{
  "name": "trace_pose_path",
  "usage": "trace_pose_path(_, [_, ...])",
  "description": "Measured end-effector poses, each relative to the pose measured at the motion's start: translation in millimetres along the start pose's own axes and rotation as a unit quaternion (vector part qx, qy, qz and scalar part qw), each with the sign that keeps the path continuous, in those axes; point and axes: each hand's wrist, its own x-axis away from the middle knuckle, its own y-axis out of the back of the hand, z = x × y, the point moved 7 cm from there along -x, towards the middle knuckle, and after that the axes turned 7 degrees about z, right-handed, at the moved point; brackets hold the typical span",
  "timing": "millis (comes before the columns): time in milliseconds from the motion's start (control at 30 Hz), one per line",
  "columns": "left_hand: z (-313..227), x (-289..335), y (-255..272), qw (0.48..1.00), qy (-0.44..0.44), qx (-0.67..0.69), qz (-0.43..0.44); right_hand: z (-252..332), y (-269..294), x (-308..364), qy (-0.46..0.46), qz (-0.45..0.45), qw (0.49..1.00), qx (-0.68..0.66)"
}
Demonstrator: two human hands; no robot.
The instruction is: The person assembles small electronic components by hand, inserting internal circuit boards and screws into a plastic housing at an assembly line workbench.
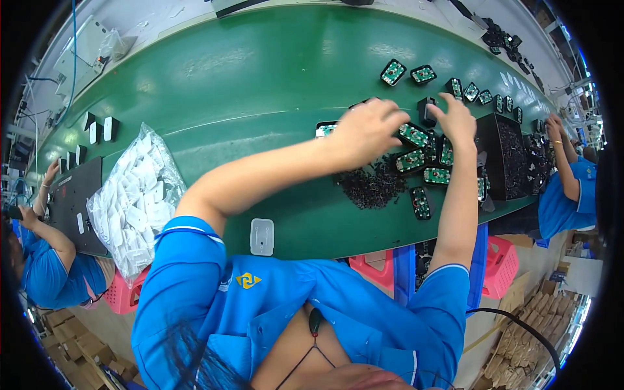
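Observation:
My left hand reaches over the green table with its fingers bent but apart, and nothing shows between them. Partly covered by it are a white-topped piece and a dark housing behind the knuckles. My right hand is open, thumb and forefinger spread beside an upright black housing; I cannot tell whether the thumb touches it. Between and below my hands lie several black housings with green circuit boards. A heap of small black parts spreads on the table beneath my left wrist.
A clear bag of white covers lies at left, near a dark mat. A small translucent box sits near the front edge. At right stands a black bin of small parts. More housings stand beyond; co-workers' hands are at both sides.

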Motion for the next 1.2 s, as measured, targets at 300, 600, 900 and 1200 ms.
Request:
trace_pose_path(300, [55.4,148.2,187.0,0.964,0.22,-0.15,0.018,-26.2,31.4,20.9,-0.073,-0.026,0.994,-0.079])
trace_pose_path(600, [10.8,332.9,274.1,0.743,0.572,-0.338,0.077,-133.4,-12.6,43.3,-0.075,0.063,0.992,-0.082])
trace_pose_path(900, [29.3,357.7,246.0,0.816,0.478,-0.323,0.032,-94.2,41.6,58.7,-0.167,-0.055,0.978,0.108])
trace_pose_path(1200, [66.7,368.6,218.9,0.77,0.423,-0.462,0.123,255.1,43.9,163.6,0.3,-0.011,0.902,-0.309])
